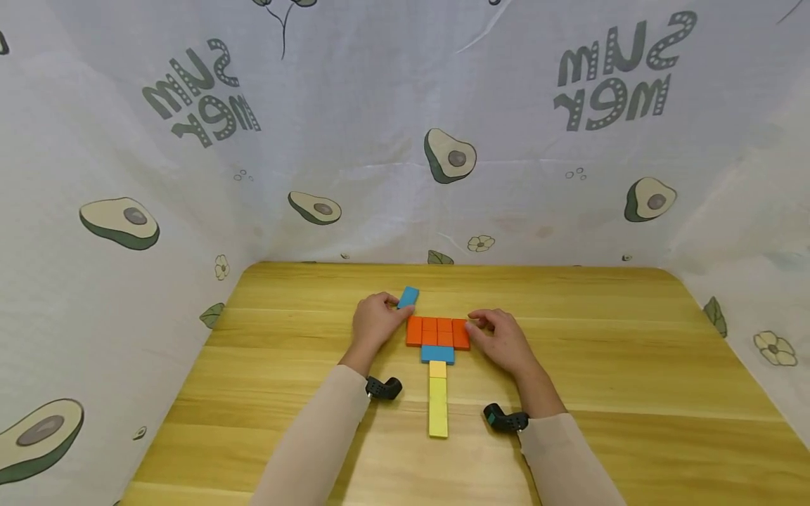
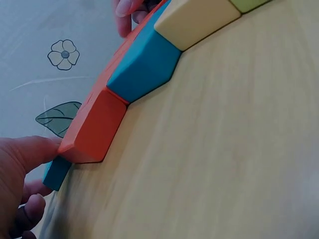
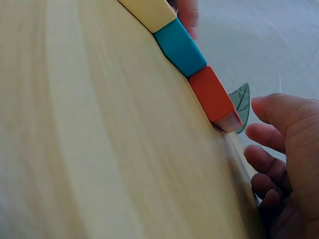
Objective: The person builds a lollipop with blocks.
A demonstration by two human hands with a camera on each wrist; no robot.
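My left hand (image 1: 375,323) pinches a blue building block (image 1: 408,296) between thumb and fingers, just beyond the left end of an orange row. In the left wrist view, that blue block (image 2: 57,172) is tilted and partly hidden behind the thumb and the orange block (image 2: 97,129). Several orange blocks (image 1: 438,332) lie side by side. A flat blue block (image 1: 437,354) touches their near side, followed by a small pale-yellow block (image 1: 437,369) and a long yellow-green block (image 1: 438,407). By the row's right end, my right hand (image 1: 503,341) holds nothing, its fingers loosely bent.
All the blocks lie on a wooden table (image 1: 304,393) with rounded far corners. A pale cloth (image 1: 380,232) printed with avocados and flowers hangs behind and at both sides. Each wrist wears a black camera (image 1: 383,388).
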